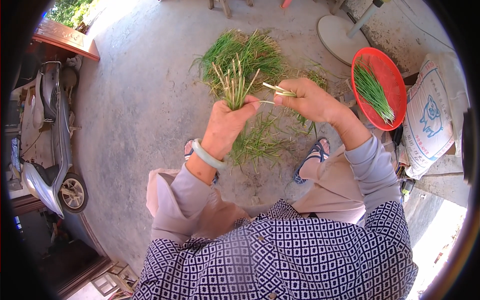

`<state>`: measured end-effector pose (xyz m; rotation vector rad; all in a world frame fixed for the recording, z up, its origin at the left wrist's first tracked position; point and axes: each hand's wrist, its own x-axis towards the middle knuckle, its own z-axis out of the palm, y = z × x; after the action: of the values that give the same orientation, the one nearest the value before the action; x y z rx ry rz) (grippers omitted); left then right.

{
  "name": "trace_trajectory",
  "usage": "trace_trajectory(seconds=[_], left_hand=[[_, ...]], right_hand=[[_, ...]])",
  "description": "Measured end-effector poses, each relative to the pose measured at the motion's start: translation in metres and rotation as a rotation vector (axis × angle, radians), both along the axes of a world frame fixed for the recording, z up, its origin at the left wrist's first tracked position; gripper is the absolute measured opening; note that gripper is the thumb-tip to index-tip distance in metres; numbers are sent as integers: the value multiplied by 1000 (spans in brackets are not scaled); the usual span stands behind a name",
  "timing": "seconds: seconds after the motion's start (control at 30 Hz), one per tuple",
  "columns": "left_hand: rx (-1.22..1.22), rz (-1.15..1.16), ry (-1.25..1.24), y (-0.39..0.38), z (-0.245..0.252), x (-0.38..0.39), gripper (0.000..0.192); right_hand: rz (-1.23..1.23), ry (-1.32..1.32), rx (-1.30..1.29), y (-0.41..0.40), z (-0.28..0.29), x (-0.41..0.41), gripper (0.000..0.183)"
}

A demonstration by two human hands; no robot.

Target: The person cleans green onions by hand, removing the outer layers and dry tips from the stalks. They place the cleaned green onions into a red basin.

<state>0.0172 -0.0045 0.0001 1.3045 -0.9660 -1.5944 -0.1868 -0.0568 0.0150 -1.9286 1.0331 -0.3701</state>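
My left hand point(227, 122), with a pale bangle at the wrist, is closed around a bunch of green stalks point(235, 90) with brownish root ends pointing up. My right hand point(305, 97) pinches several cleaned stalks point(279, 90) with white ends. A thin pale strand point(267, 102) spans the fingertips of both hands. Beyond them a large heap of green leafy stalks, likely chives point(240, 56), lies on the concrete floor. Loose green scraps point(260, 138) are scattered below my hands. At the right, a red plastic basket point(399, 88) holds a bundle of clean green stalks point(371, 90).
A white printed sack point(431, 116) stands beside the basket. Behind it is a round grey stand base point(339, 37). A scooter point(52, 150) is parked at the far left, below a wooden furniture piece point(69, 39). Wooden stool legs point(225, 8) show at the top. My sandalled feet flank the scraps.
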Motion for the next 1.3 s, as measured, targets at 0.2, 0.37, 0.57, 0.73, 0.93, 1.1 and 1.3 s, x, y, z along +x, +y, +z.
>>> trace_trajectory(seconds=[0.2, 0.37, 0.57, 0.73, 0.93, 1.1, 1.3], left_hand=[[-21, 8, 2, 0, 0, 0, 6], [-27, 2, -22, 1, 1, 0, 5], [-48, -57, 12, 0, 5, 1, 5], [-77, -128, -1, -1, 8, 7, 5], [-80, -174, -23, 0, 8, 8, 7], [-95, -164, -58, 1, 10, 6, 5], [-60, -156, -61, 1, 9, 3, 8]], right_hand=[[33, -30, 70, 2, 0, 4, 25], [73, -76, 200, 1, -3, 3, 24], [62, -192, 363, 0, -5, -1, 23], [35, -207, 489, 3, 2, 0, 21], [13, -268, 590, 2, -3, -3, 20], [-127, -165, 348, 1, 6, -3, 20], [134, -200, 232, 1, 4, 0, 15]])
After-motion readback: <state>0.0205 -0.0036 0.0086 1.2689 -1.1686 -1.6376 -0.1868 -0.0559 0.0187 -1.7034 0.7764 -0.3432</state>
